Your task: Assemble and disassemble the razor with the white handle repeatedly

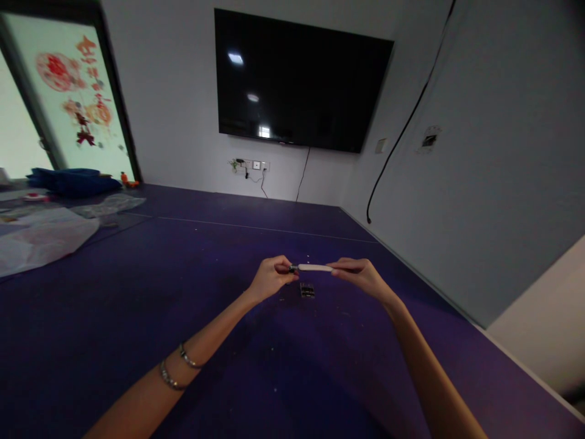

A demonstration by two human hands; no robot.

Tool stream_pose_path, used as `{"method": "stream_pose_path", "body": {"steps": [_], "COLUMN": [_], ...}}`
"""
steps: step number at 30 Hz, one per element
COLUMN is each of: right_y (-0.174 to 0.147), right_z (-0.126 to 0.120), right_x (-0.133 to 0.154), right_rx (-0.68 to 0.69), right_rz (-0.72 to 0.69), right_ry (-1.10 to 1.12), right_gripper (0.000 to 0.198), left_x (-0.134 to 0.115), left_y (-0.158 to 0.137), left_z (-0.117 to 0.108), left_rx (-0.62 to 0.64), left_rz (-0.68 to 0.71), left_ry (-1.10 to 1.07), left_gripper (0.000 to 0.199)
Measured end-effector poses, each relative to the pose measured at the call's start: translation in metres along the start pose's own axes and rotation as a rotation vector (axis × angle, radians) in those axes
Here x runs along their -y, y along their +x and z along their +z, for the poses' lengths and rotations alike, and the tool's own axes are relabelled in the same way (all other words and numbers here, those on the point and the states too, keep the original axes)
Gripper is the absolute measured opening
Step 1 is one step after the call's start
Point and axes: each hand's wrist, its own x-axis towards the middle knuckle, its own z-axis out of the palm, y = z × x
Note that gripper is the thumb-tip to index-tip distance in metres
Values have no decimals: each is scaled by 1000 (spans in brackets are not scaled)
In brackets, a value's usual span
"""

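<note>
A slim, pale handle with a small dark metallic end is held level between my two hands. My left hand pinches the dark end at its left. At the other end, the fingertips of my right hand are closed on the pale part. Exactly what kind of tool it is, I cannot make out. Just below it, on the purple floor, lies a small dark block with a slotted look, its details too small to read.
Tiny pale specks are scattered over the floor. Clear plastic sheeting and a dark blue cloth bundle lie at the far left. A black cable hangs along the right wall. A large television is mounted on the wall ahead.
</note>
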Motion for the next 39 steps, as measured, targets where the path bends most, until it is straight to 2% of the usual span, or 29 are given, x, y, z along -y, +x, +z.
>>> {"method": "stream_pose_path", "body": {"steps": [4, 9, 13, 17, 22, 26, 30, 34, 39], "right_y": [0, 0, 0, 0, 0, 0, 0, 0, 0], "right_z": [0, 0, 0, 0, -1, -1, 0, 0, -1], "right_x": [-3, -3, -4, -4, -5, -4, -2, 0, 1], "right_rx": [-46, 28, -46, 20, -34, 23, -42, 7, -51], "right_rz": [25, 19, 48, 38, 48, 37, 54, 26, 38], "right_ry": [-9, 5, -11, 13, -18, -5, -16, -3, -50], "right_gripper": [27, 29, 27, 27, 27, 29, 28, 29, 28], "left_x": [0, -2, -2, -1, -2, -5, -6, -4, -2], "left_y": [0, 0, -1, -1, -1, -2, -2, -2, -1], "left_z": [1, 1, 1, 2, 2, 2, 2, 2, 2], "left_rx": [13, -13, 2, 2, -3, -9, -9, -6, -6], "left_rz": [2, -14, -12, -5, -1, -19, 10, -9, 0], "left_ry": [-39, 22, -10, 1, 0, 23, 36, 20, 30], "left_gripper": [15, 15, 15, 15, 14, 14, 14, 13, 14]}}
